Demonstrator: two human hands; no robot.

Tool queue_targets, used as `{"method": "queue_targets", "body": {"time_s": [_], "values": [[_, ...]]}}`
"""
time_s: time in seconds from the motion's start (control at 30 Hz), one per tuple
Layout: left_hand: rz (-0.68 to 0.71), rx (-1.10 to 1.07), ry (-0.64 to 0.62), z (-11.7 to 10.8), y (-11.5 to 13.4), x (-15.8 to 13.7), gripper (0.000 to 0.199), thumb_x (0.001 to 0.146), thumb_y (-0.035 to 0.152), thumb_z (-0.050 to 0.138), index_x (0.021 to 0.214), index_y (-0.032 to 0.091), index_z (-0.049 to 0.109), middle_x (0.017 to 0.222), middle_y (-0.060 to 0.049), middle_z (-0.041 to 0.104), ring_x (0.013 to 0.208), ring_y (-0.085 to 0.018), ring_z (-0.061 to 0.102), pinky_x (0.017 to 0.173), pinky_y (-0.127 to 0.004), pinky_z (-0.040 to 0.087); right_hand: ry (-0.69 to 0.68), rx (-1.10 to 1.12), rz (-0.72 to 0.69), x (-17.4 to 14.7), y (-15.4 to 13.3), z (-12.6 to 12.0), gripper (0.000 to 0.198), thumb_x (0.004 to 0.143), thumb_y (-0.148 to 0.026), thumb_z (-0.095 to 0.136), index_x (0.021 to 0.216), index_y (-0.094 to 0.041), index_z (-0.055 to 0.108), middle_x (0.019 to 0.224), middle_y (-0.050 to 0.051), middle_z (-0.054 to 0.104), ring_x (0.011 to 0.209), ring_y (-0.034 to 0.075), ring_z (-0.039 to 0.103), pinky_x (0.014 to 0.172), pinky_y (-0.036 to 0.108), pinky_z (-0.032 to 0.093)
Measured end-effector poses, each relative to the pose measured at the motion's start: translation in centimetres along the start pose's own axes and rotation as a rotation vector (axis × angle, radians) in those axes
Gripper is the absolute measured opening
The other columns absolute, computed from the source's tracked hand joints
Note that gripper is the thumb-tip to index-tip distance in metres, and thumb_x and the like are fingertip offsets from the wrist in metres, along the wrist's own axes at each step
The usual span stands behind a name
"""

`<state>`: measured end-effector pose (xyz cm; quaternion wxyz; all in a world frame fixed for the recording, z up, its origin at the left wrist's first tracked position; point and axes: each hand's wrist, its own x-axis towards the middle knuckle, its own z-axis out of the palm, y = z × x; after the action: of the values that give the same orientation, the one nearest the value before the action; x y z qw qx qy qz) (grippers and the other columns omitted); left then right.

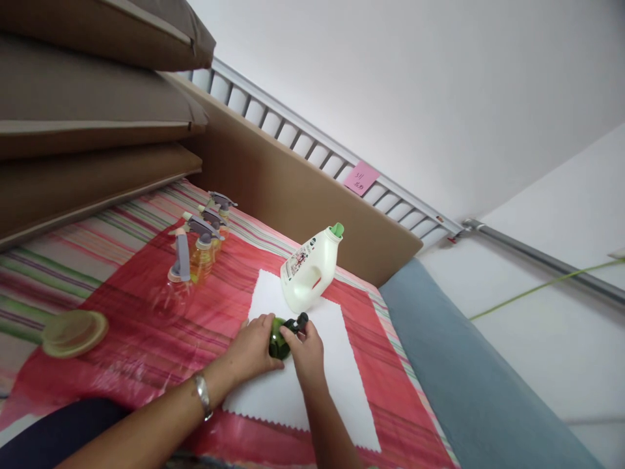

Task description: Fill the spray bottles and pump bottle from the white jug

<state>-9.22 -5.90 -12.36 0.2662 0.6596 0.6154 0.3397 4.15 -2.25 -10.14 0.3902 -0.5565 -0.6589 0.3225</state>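
A small green bottle (277,344) with a black pump top (299,322) is tilted just above or on a white sheet with zigzag edges (344,378); I cannot tell whether it touches. My left hand (254,346), with a silver bangle at the wrist, is closed round the bottle's body. The fingers of my right hand (309,355) are closed at the black pump top by the neck, partly hiding it. Just beyond both hands stands a white handled jug (315,270) with a green spout and a printed label.
Several spray bottles (181,260) with grey triggers stand in a row at left. Nearer lies a round pale lid or dish (73,332). Red plastic sheeting (131,326) covers the striped cloth. Stacked cushions (97,117), a brown board (273,189) and a blue panel (439,365) border the area.
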Motion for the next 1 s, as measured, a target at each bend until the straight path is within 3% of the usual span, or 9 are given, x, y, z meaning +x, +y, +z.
{"method": "queue_targets", "body": {"time_s": [0.1, 0.2, 0.33, 0.43, 0.63, 0.73, 0.93, 1.0], "values": [[0.032, -0.033, -0.005, -0.1, -0.3, 0.1, 0.072, 0.047, 0.038, 0.076, 0.111, 0.022, 0.046, 0.11, -0.008, 0.058, 0.102, -0.028, 0.054, 0.088, -0.036, 0.039, -0.079, 0.038, -0.033, 0.3, -0.5, -2.3, 0.043, 0.063, -0.028, 0.068, 0.103, -0.019, 0.057, 0.098, 0.005, 0.064, 0.08, 0.02, 0.062, 0.076, 0.034, 0.049], [0.05, -0.084, -0.01, 0.1, -0.8, 0.4, 0.079, 0.048, 0.034, 0.076, 0.118, 0.021, 0.042, 0.116, -0.009, 0.056, 0.104, -0.028, 0.053, 0.088, -0.036, 0.04, -0.167, -0.012, -0.188, 0.2, -1.8, -5.0, 0.058, 0.069, -0.02, 0.062, 0.125, -0.026, 0.045, 0.116, 0.007, 0.055, 0.08, 0.017, 0.061, 0.077, 0.034, 0.05], [0.055, -0.136, -0.043, 1.2, -1.5, 1.1, 0.085, 0.048, 0.027, 0.074, 0.124, 0.02, 0.037, 0.125, -0.011, 0.052, 0.115, -0.028, 0.047, 0.098, -0.037, 0.034, -0.347, -0.277, -0.509, 0.3, -4.0, -6.9, 0.043, 0.075, -0.01, 0.053, 0.113, -0.03, 0.057, 0.107, 0.003, 0.06, 0.086, 0.017, 0.059, 0.082, 0.032, 0.047], [0.065, -0.151, -0.084, 1.9, -1.5, 1.2, 0.086, 0.049, 0.024, 0.071, 0.126, 0.021, 0.035, 0.128, -0.01, 0.05, 0.119, -0.029, 0.044, 0.101, -0.038, 0.032, -0.393, -0.452, -0.599, 0.8, -4.9, -7.5, 0.032, 0.077, -0.01, 0.052, 0.101, -0.028, 0.063, 0.09, 0.001, 0.063, 0.088, 0.018, 0.058, 0.079, 0.029, 0.046], [0.15, -0.186, -0.102, 3.6, -2.0, 0.5, 0.091, 0.054, 0.029, 0.071, 0.134, 0.025, 0.029, 0.138, -0.007, 0.042, 0.127, -0.028, 0.037, 0.106, -0.039, 0.029, -0.428, -0.513, -0.535, 1.7, -5.5, -10.6, 0.026, 0.073, -0.007, 0.051, 0.086, -0.025, 0.065, 0.083, 0.0, 0.062, 0.08, 0.016, 0.057, 0.073, 0.024, 0.045], [0.175, -0.154, -0.055, 4.0, -2.9, 0.5, 0.087, 0.061, 0.041, 0.069, 0.136, 0.028, 0.028, 0.143, -0.004, 0.036, 0.13, -0.028, 0.032, 0.106, -0.04, 0.03, -0.311, -0.507, -0.448, 3.4, -5.4, -14.4, 0.02, 0.073, -0.009, 0.054, 0.079, -0.025, 0.065, 0.077, -0.002, 0.063, 0.075, 0.016, 0.058, 0.068, 0.025, 0.044], [0.063, -0.04, -0.133, 4.4, -4.5, 0.8, 0.062, 0.068, 0.054, 0.059, 0.125, 0.036, 0.046, 0.13, 0.003, 0.052, 0.122, -0.028, 0.044, 0.104, -0.043, 0.036, -0.059, -0.567, -0.315, 10.1, -2.3, -22.6, 0.014, 0.073, -0.009, 0.055, 0.074, -0.021, 0.063, 0.068, -0.003, 0.062, 0.066, 0.015, 0.058, 0.065, 0.028, 0.044], [0.074, -0.046, -0.1, 5.4, -5.9, 0.9, 0.06, 0.067, 0.053, 0.06, 0.124, 0.04, 0.046, 0.129, 0.006, 0.053, 0.121, -0.028, 0.045, 0.104, -0.043, 0.037, 0.019, -0.618, -0.268, 13.0, -0.4, -24.5, 0.007, 0.076, -0.012, 0.058, 0.074, -0.018, 0.062, 0.07, -0.002, 0.062, 0.069, 0.014, 0.058, 0.069, 0.03, 0.045]]}}
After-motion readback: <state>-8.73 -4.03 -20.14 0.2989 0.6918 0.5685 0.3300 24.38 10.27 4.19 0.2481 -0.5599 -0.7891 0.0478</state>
